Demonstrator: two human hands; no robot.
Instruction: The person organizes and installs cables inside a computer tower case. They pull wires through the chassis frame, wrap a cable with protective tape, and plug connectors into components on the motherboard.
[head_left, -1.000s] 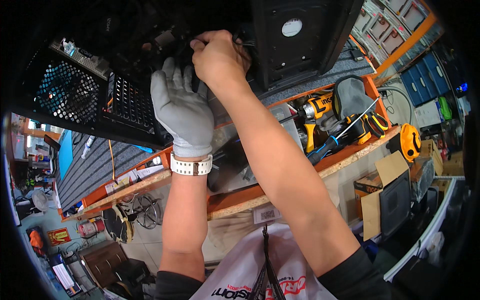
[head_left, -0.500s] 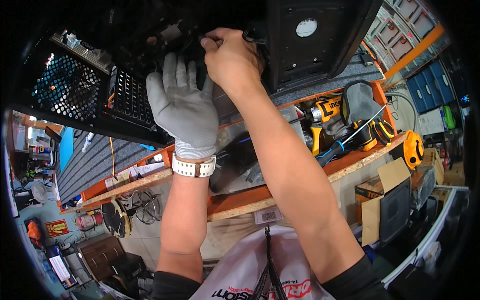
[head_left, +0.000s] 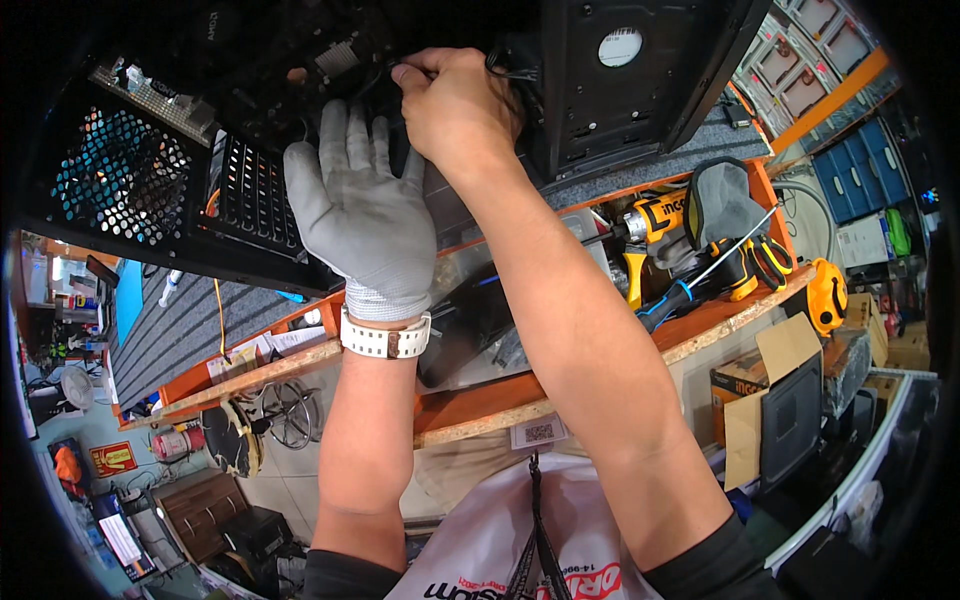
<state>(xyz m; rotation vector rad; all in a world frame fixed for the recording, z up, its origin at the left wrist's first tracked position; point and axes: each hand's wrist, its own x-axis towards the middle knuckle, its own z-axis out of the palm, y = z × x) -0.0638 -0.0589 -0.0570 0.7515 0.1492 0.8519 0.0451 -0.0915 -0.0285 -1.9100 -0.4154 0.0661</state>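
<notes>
A black computer case [head_left: 600,120] lies open on its side at the top of the view, its dark inside holding a circuit board [head_left: 290,95] with a small metal heatsink [head_left: 337,58]. My left hand [head_left: 370,220], in a grey glove, rests palm up at the case's near side. Its fingers are stretched out over the inside and hold nothing. Beside it, my bare right hand [head_left: 462,110] is closed, thumb and forefinger pinched near the heatsink on what looks like a thin black cable. Shadow hides the cable's end. More black cables [head_left: 510,70] pass behind my right hand.
Below the case is an open wooden drawer [head_left: 560,400] with a yellow drill [head_left: 655,220], a blue-handled screwdriver [head_left: 672,300] and pliers [head_left: 765,265]. A ridged grey mat [head_left: 190,320] covers the bench. An open cardboard box [head_left: 745,420] stands at lower right.
My right hand has shifted slightly up and left, still pinched. My gloved left hand has moved slightly left, and the view has shifted a little.
</notes>
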